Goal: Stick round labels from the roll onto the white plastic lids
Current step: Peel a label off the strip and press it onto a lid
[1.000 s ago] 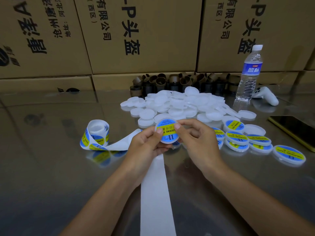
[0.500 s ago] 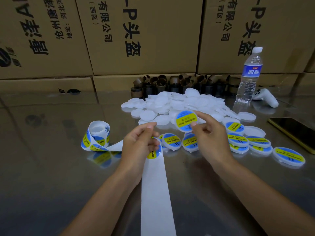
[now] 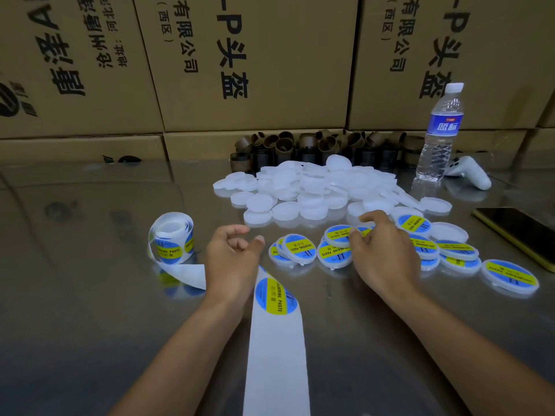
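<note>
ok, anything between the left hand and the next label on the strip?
Nothing visible. The next label lies bare on the backing strip, just beside the left hand, which holds nothing. The right hand pinches a labelled lid, well aside.

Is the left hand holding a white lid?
No, the left hand is empty, fingers loosely curled; only the right hand holds a labelled lid.

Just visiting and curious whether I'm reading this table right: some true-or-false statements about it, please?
1. The clear plastic water bottle stands upright. True.
2. The white roll of round blue-and-yellow labels lies right of both hands. False: the roll lies left of the left hand.
3. A round label sits on the white paper backing strip. True.
4. Every white plastic lid is labelled. False: the far pile of white lids is bare.
</note>
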### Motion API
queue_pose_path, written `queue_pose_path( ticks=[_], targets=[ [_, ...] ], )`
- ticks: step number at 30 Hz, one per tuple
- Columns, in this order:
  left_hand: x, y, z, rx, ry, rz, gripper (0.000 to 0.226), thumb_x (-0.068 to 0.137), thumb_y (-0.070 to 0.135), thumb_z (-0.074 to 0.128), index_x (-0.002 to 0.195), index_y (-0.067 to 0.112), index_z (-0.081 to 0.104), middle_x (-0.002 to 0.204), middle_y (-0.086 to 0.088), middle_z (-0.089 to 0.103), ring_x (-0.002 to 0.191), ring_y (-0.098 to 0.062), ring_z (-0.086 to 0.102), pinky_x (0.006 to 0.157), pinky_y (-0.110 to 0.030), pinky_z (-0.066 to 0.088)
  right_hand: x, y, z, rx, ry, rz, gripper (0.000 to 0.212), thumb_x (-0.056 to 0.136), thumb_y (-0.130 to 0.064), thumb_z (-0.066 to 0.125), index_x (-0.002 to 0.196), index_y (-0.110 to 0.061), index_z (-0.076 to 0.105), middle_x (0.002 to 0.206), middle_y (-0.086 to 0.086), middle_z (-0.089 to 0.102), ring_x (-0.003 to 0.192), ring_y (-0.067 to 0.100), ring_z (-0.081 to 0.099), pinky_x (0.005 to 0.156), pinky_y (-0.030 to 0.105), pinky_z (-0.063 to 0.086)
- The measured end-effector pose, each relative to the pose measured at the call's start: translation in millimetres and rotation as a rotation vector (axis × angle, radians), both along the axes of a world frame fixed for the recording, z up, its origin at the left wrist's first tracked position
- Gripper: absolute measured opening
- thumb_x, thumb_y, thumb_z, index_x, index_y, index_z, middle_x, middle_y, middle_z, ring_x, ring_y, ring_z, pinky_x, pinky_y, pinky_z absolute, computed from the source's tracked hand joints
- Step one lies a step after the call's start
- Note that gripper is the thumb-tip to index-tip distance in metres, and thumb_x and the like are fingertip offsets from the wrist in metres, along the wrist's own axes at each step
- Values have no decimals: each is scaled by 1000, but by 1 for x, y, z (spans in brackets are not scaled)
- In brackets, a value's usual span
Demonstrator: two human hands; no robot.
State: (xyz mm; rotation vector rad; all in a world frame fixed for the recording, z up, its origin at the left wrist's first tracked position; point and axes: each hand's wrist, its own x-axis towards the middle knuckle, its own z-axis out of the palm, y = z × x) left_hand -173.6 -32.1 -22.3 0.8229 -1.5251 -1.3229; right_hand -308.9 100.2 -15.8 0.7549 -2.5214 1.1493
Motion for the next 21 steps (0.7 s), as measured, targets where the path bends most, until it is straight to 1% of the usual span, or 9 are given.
queue_pose_path(
  ticks=[3,4,7,9,12,14,16,19,21],
  targets=[
    [0,1,0,56,-34,-55,17,85,9,69,91,19,56,64,-1,47,51,-11,47,48,-17,41,5,-1,3,-63,106,44,22,91,-24,51,112,-18,55,74,-1,59,82,23,56,62,31,37],
    [-1,2,0,68,-32,-69,17,85,8,69,94,16,57,65,-1,48,48,-9,49,50,-18,42,8,-2,3,-71,139,74,19,91,-24,52,109,-19,55,72,-4,57,79,21,56,62,30,35],
    [-1,4,1,101,-14,-84,14,88,4,64,97,12,57,69,-2,52,40,3,50,49,-15,45,15,-6,2,-80,198,170,12,89,-22,55,101,-22,58,65,-11,51,70,11,49,56,27,31],
    [-1,6,2,132,9,-101,13,90,1,60,92,13,57,73,-4,54,39,3,51,50,-14,46,19,-10,1,-119,170,226,12,88,-19,57,99,-22,60,65,-13,52,72,7,49,58,24,35],
    [-1,8,3,157,34,-125,18,90,-1,58,87,16,57,72,-5,55,40,1,52,51,-13,46,19,-23,6,-151,125,288,17,87,-16,56,101,-24,62,72,-12,56,82,10,52,68,29,41],
    [-2,8,2,150,47,-136,18,89,0,60,86,17,57,70,-5,54,45,-3,53,51,-13,46,14,-40,13,-77,149,322,20,88,-18,55,105,-25,62,80,-11,59,90,12,50,74,31,41],
    [-1,7,0,119,45,-149,18,86,1,65,87,18,58,68,-4,53,52,-7,52,50,-12,45,5,-59,20,46,164,346,24,90,-19,53,112,-24,62,96,-7,62,102,16,48,83,33,41],
    [-2,6,-3,89,51,-172,20,83,0,67,87,18,60,64,-1,52,51,-3,50,49,-11,42,-12,-89,28,216,146,345,33,93,-18,51,126,-21,57,120,-1,59,118,21,41,93,34,37],
    [-3,4,-5,84,54,-177,22,82,-3,67,86,18,61,63,1,52,50,-1,48,48,-11,40,-19,-105,29,310,131,335,37,93,-16,51,130,-21,54,128,3,55,123,23,38,95,34,35]
  ],
)
